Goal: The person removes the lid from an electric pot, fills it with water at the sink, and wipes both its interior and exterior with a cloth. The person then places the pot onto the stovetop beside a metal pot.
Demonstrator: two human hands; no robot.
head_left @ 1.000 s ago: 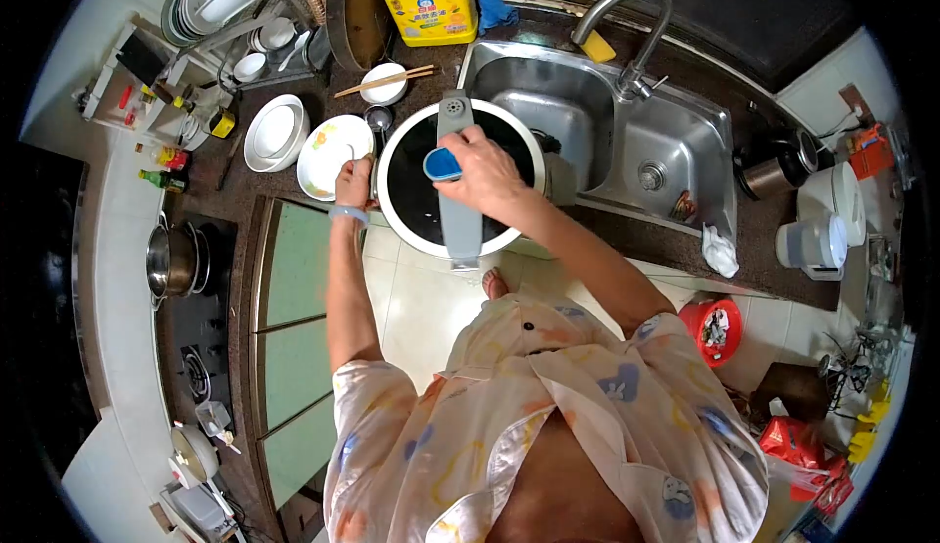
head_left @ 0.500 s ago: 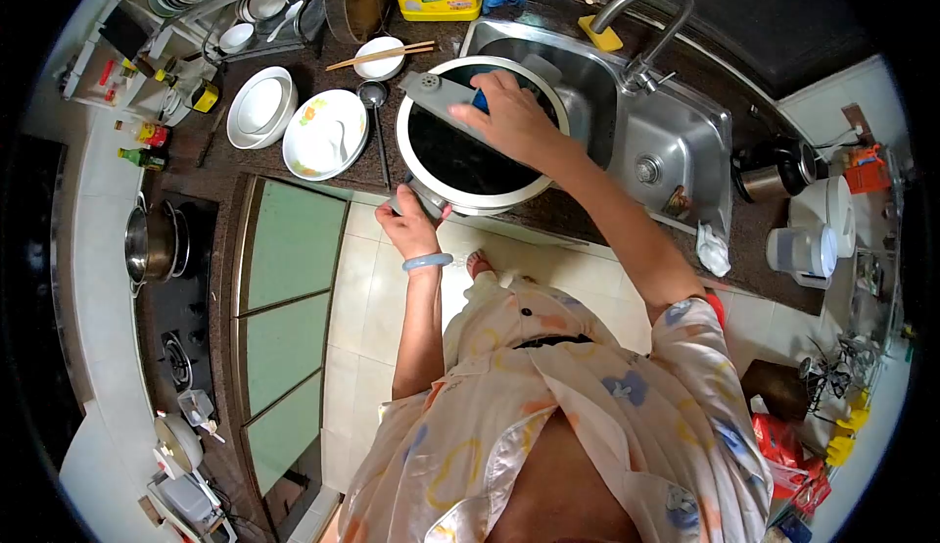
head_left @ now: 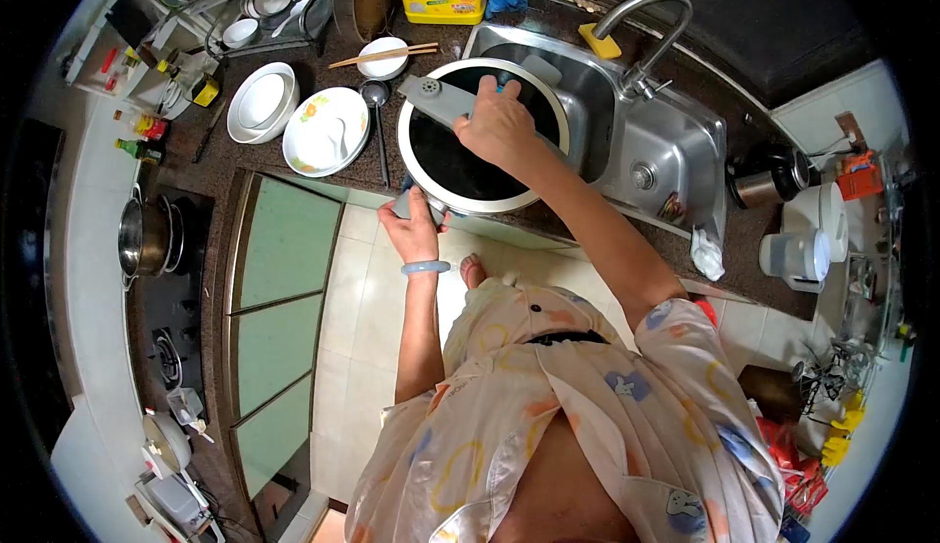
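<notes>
Counter (head_left: 235,159) sweeping across the kitchen, sink (head_left: 676,137) set into it, and here at the front edge, just left of the basins, sits our lidded pot (head_left: 450,156)! A ladle (head_left: 377,102) lies close beside it, a grey bar (head_left: 436,97) slants across its dark top. Doing this well, I'd say, means a level pot, a firm side hold and even force over the middle. Up top, the right hand (head_left: 499,130) grips the bar, fingers part-curled, tips by a blue patch (head_left: 508,88). Below, the left hand (head_left: 413,234) has fingers closed around the side handle (head_left: 423,208), snug!
</notes>
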